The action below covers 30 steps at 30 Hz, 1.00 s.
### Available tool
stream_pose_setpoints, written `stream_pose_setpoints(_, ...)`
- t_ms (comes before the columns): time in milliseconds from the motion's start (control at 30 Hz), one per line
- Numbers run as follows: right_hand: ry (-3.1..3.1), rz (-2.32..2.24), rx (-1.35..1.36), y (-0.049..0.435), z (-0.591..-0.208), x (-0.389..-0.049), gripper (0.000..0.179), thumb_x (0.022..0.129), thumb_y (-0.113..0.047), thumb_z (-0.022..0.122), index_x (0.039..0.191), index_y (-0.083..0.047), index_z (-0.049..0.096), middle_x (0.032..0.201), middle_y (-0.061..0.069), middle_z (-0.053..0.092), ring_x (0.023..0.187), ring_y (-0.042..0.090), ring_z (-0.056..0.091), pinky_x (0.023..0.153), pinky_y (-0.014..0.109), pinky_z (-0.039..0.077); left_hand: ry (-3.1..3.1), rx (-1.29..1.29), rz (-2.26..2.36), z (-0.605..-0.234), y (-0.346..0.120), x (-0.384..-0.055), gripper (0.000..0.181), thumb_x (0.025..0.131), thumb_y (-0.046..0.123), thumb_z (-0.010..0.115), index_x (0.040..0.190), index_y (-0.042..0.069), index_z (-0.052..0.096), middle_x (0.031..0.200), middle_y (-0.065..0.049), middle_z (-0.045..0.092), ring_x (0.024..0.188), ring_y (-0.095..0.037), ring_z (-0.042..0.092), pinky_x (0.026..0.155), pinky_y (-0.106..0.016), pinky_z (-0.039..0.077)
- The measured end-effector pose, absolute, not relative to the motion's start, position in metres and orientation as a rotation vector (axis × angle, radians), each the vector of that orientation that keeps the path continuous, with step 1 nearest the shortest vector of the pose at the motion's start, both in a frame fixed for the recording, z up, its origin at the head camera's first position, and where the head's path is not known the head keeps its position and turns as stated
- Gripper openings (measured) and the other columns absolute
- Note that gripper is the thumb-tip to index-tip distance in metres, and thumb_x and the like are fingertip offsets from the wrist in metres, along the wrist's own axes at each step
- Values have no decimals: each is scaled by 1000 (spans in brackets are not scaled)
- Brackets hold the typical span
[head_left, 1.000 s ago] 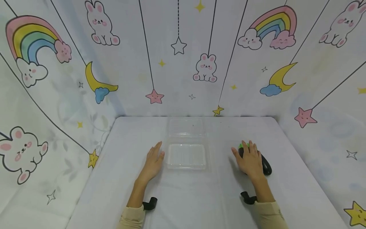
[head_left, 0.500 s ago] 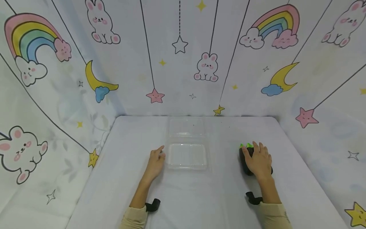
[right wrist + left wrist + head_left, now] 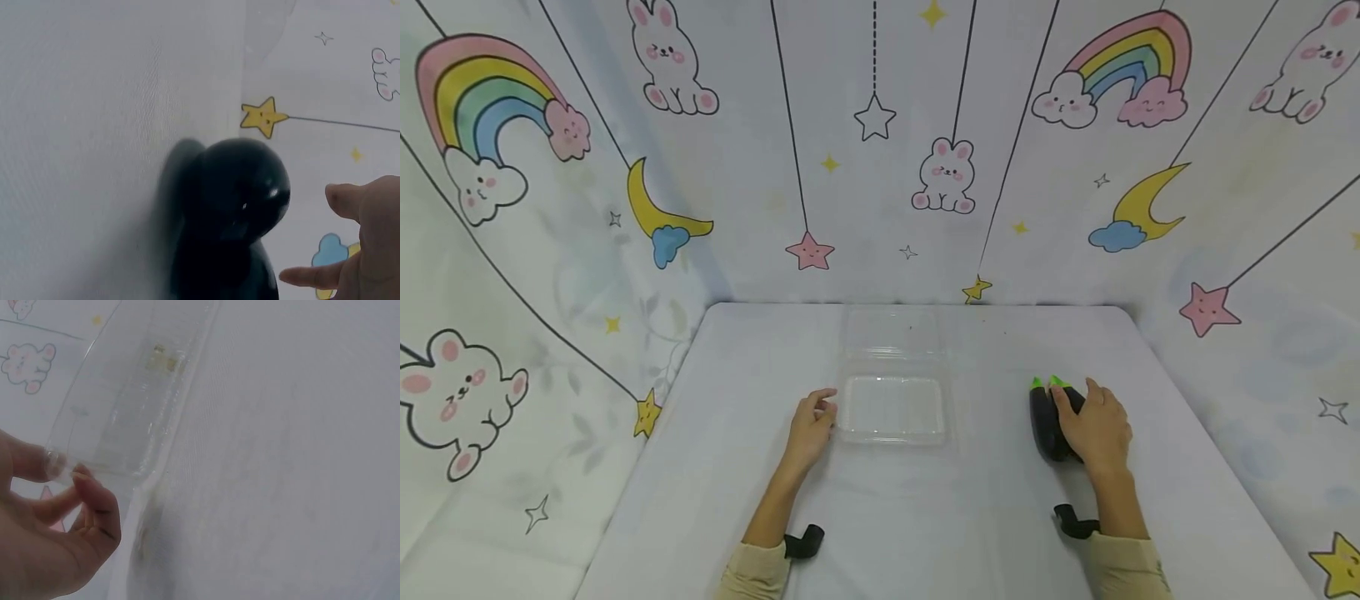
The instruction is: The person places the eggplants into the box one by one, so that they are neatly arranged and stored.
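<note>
A clear plastic clamshell container (image 3: 891, 435) lies opened out on the white table, its lid (image 3: 891, 333) at the back. My left hand (image 3: 810, 427) pinches the container's left rim between thumb and a finger, also visible in the left wrist view. Two dark eggplants with green tops lie side by side on the right. The left eggplant (image 3: 1045, 427) is in plain sight; the right eggplant (image 3: 1072, 398) is partly hidden under my right hand (image 3: 1101, 427). In the right wrist view, this hand's thumb and a finger stand apart above the eggplants, with nothing visible between them.
The white tabletop (image 3: 940, 517) ends at a back edge against a cloth backdrop (image 3: 737, 167) printed with rabbits, rainbows and stars. A black wrist mount (image 3: 805, 542) sits at the left wrist and another mount (image 3: 1075, 522) at the right.
My right hand has shifted right, from over the left eggplant to the right one, uncovering the left. My left hand's straight fingers have bent in to the container's rim.
</note>
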State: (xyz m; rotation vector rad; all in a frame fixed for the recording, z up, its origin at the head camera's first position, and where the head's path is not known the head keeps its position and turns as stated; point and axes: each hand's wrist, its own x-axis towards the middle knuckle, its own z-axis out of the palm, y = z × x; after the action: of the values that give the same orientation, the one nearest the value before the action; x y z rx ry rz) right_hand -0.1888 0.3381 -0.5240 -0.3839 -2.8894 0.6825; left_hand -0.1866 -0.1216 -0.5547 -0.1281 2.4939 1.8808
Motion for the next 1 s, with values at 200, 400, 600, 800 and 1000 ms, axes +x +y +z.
stream_pose_setpoints(200, -2913, 745, -525, 354, -526, -188, 89, 106, -62, 35, 155, 13, 31, 150, 48, 28, 128, 73, 33, 94, 81, 37, 2466, -145, 1895, -555, -121, -186, 36, 108, 14, 52, 142, 2, 57, 114, -13, 53, 86, -20, 57, 68, -24, 50)
stream_pose_setpoints(400, -2932, 795, -635, 367, -529, -186, 81, 108, -55, 36, 154, 12, 34, 146, 50, 29, 129, 71, 32, 92, 78, 41, 2451, -142, 1919, -557, -122, -187, 35, 108, 16, 53, 139, 2, 58, 110, -11, 55, 80, -17, 54, 63, -23, 47)
stream_pose_setpoints(600, -2963, 770, -650, 374, -531, -185, 67, 109, -41, 37, 149, 12, 41, 141, 48, 37, 124, 68, 40, 89, 76, 44, 2421, -141, 1939, -558, -123, -187, 34, 108, 16, 55, 139, 3, 59, 108, -10, 54, 78, -17, 53, 62, -21, 45)
stream_pose_setpoints(800, -2975, 760, -618, 377, -531, -184, 56, 109, -33, 40, 142, 11, 50, 133, 40, 55, 116, 59, 55, 78, 65, 52, 2439, -145, 1934, -558, -124, -187, 33, 107, 15, 55, 138, 2, 60, 106, -10, 54, 75, -16, 53, 60, -21, 45)
stream_pose_setpoints(1000, -3006, 725, -612, 378, -531, -183, 56, 109, -40, 42, 136, 7, 58, 130, 35, 62, 109, 56, 61, 72, 58, 52, 2442, -153, 1932, -558, -124, -187, 33, 107, 14, 55, 137, 2, 60, 107, -11, 54, 75, -15, 53, 61, -21, 45)
